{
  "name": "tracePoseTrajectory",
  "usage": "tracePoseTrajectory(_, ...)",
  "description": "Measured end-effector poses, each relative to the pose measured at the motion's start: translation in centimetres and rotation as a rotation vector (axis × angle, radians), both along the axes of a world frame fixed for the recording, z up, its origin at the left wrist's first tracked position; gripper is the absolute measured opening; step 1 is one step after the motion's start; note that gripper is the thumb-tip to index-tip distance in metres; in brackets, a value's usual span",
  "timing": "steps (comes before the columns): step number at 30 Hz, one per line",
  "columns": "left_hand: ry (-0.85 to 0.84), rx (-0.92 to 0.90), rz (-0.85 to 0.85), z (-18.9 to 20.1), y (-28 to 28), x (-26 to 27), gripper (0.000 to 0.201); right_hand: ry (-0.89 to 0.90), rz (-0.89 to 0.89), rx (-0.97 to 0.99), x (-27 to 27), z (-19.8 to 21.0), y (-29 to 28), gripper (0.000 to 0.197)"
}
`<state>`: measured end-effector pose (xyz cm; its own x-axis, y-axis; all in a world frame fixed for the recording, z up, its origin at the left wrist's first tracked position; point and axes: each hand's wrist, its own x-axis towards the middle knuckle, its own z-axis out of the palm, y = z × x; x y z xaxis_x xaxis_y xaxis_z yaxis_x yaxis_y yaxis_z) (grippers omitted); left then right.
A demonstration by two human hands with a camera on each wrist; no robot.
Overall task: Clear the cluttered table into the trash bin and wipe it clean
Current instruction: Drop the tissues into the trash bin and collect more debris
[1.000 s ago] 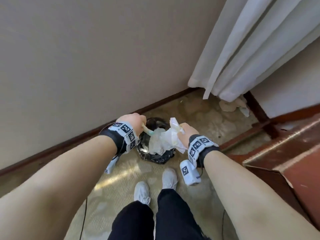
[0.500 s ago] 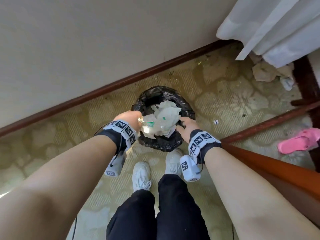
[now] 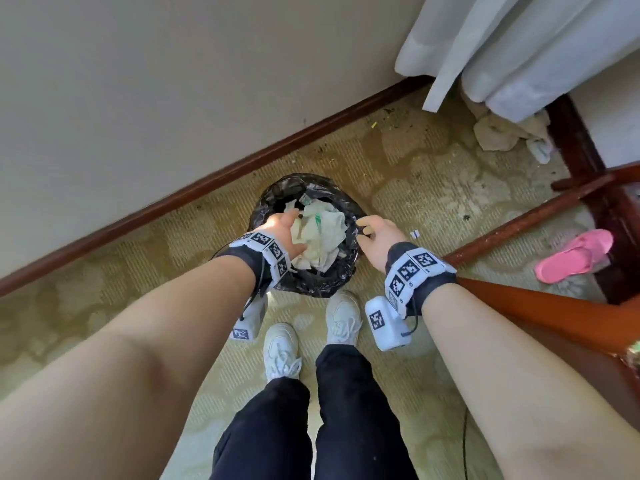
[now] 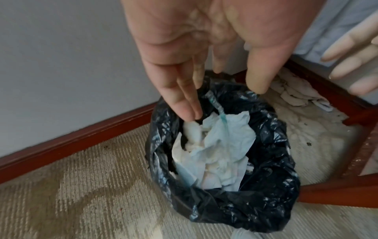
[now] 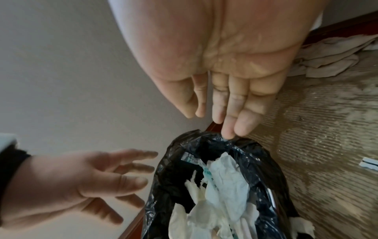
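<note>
A small trash bin [image 3: 322, 289] lined with a black bag [image 4: 255, 202] stands on the carpet by the wall, just in front of my shoes. Crumpled white tissues [image 3: 320, 233] and a thin green-tipped wrapper [image 4: 216, 106] fill it. My left hand [image 3: 284, 230] hovers over the bin's left side with straight, spread fingers [image 4: 184, 103] and holds nothing. My right hand [image 3: 375, 233] is at the right rim, its straight fingers [image 5: 237, 116] pointing down, the tips close above the bag's edge [image 5: 227, 142].
A beige wall with a dark red skirting board [image 3: 173, 199] runs behind the bin. White curtains [image 3: 519, 46] hang at the upper right above a crumpled cloth [image 3: 498, 133]. Wooden table legs [image 3: 519, 220] and a pink slipper [image 3: 575, 254] lie to the right.
Both hands carried a bundle of tissues over the bin a second ago. They have let it go; the tissues now lie in the bin and both hands are open.
</note>
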<state>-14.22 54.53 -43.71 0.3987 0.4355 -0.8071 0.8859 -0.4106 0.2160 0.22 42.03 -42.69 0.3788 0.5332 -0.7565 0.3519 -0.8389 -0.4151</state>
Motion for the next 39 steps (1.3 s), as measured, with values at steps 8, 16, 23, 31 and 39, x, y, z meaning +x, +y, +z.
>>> tracePoseTrajectory(8,-0.306,0.152,-0.132,13.4,-0.8,0.6,0.060,-0.102,-0.101,0.135,-1.0,11.9,-2.5,0.038)
tracePoseTrajectory(16,-0.628,0.303,-0.380,32.2,-6.5,2.2,0.050,-0.275,-0.223,0.341,-2.5,30.5,-9.9,0.034)
tracePoseTrajectory(23,-0.815,0.318,-0.590,42.9,-17.5,5.1,0.044,-0.426,-0.261,0.319,-3.8,41.9,-23.4,0.030)
tracePoseTrajectory(31,-0.990,0.210,-0.816,48.3,-40.7,7.9,0.040,-0.564,-0.461,0.215,-8.0,47.4,-47.1,0.028)
tracePoseTrajectory(39,-0.850,0.026,-1.022,48.7,-58.5,7.7,0.045,-0.577,-0.616,0.049,-10.7,48.6,-65.1,0.029)
